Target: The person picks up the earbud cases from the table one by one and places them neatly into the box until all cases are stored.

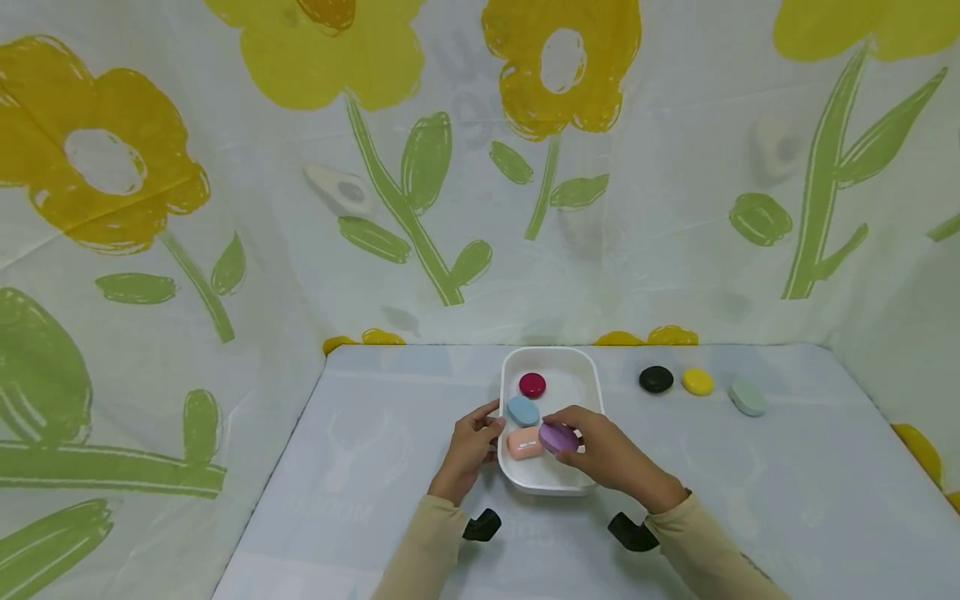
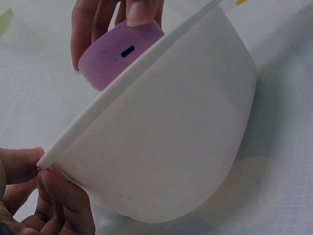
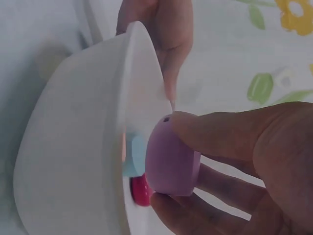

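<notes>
Faintly, a mirrored grey print shows through the pale table cover (image 1: pixel 787 467): a deer-head outline and some letters below it, too washed out to read. The pink case (image 1: pixel 524 443) carries a small white label on its front edge, but its writing is too small to make out. No other writing can be read.

The right hand (image 1: pixel 600 450) reaches in over the near right part of the white tray (image 1: pixel 585 367), wrist bent inward, beige sleeve (image 1: pixel 705 550) running back to the lower right. Its thumb and fingers (image 3: pixel 215 132) pinch the purple case (image 1: pixel 558 437), an oval case with a small dark slot in its side. The wrist views show it held on edge just above the tray's rim, over the near right of the tray, right beside the pink case. Whether it touches the tray floor cannot be told.

The left hand (image 1: pixel 472 446) comes from the lower left and holds the tray's left rim, its thumb on top of the rim and its fingers curled under the lip against the outer wall.

Inside the tray lie 3 more cases: the pink one at the near left, a blue case (image 1: pixel 522 410) just behind it, and a dark red case (image 1: pixel 532 384) further back.

To the right of the tray, well apart from it, 3 cases sit in a row on the table: a black case (image 1: pixel 656 379), a yellow case (image 1: pixel 697 382) and a pale green case (image 1: pixel 748 397).
</notes>
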Available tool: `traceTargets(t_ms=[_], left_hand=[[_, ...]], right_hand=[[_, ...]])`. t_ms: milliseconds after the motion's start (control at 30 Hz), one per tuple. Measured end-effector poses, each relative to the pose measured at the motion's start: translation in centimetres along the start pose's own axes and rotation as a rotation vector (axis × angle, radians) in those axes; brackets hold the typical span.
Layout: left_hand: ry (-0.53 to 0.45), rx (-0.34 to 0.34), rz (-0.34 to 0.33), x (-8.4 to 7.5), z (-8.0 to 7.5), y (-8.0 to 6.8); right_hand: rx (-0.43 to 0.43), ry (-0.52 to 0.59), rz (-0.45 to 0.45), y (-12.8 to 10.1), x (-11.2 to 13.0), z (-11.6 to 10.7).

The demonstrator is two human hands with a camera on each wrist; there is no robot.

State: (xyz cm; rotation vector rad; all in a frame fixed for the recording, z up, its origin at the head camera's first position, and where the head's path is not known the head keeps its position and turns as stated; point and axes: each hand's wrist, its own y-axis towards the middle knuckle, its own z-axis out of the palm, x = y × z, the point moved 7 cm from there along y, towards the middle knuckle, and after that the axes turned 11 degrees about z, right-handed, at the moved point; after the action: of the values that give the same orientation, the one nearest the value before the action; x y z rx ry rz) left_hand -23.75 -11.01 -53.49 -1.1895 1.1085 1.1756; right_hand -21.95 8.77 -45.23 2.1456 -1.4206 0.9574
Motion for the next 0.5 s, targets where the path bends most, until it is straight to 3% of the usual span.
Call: traceTargets(t_ms=[200,500], left_hand=[[-0.003,-0.001,-0.001,0.1,0.0,0.1],[-0.002,0.000,0.003,0.0,0.1,0.0]], right_hand=[[0.060,-0.048,-0.087,-0.1,0.6,1.6],[0.134,-0.056,-0.061,-0.2,0.7,3.3]])
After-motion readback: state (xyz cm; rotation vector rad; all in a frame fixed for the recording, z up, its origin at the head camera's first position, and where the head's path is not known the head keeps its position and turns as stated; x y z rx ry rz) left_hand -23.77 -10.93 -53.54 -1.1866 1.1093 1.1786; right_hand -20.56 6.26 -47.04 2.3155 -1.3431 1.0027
